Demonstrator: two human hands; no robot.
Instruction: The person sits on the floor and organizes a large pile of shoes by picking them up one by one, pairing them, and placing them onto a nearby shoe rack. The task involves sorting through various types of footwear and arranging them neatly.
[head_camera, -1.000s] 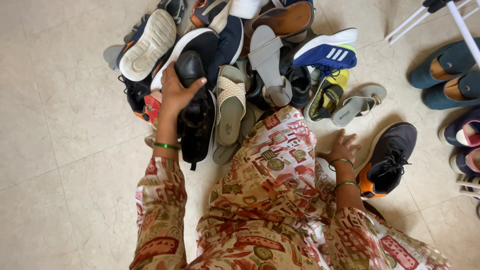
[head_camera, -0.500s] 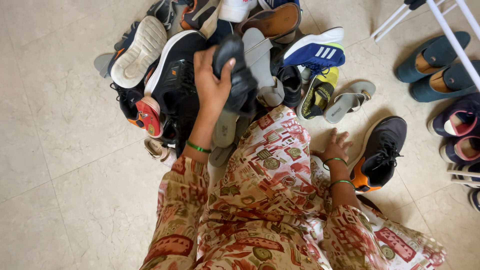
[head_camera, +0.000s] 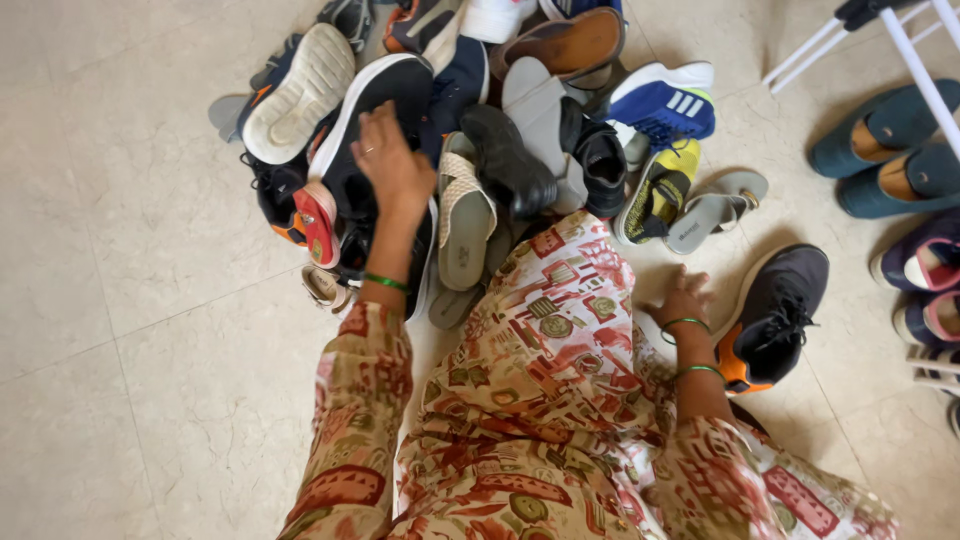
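Left hand (head_camera: 392, 165) reaches forward into a heap of footwear on the pale tiled floor (head_camera: 120, 300). It lies over a black sneaker with a white sole edge (head_camera: 375, 100), fingers loosely curled and pointing down onto the upper; whether the grip is closed on the shoe or only resting on it cannot be told from this view. A green bangle (head_camera: 386, 282) sits on the left wrist.

Just right of that hand: a black leather shoe (head_camera: 508, 160) lying tilted on the heap, and below it a beige woven slip-on sandal (head_camera: 464, 218), sole side partly up. Left of the hand: a sneaker turned over with its off-white ribbed sole (head_camera: 298, 95) facing the camera, and a red-and-white sole edge (head_camera: 317, 222) just beside the wrist.

Further back in the heap: a brown leather sandal (head_camera: 565, 42), a blue sneaker with white stripes (head_camera: 662, 105), a yellow-and-black shoe (head_camera: 657, 195), and grey flip-flops (head_camera: 715, 205) at the heap's right edge.

Right hand (head_camera: 682, 300) is well apart from the heap, flat on the floor with fingers spread, grip holding nothing. Just beside it lies a dark grey sneaker with orange heel trim (head_camera: 775, 310). The person's patterned red-and-cream garment (head_camera: 540, 400) fills the lower centre. Teal slip-on shoes (head_camera: 880, 140) stand at the far right.
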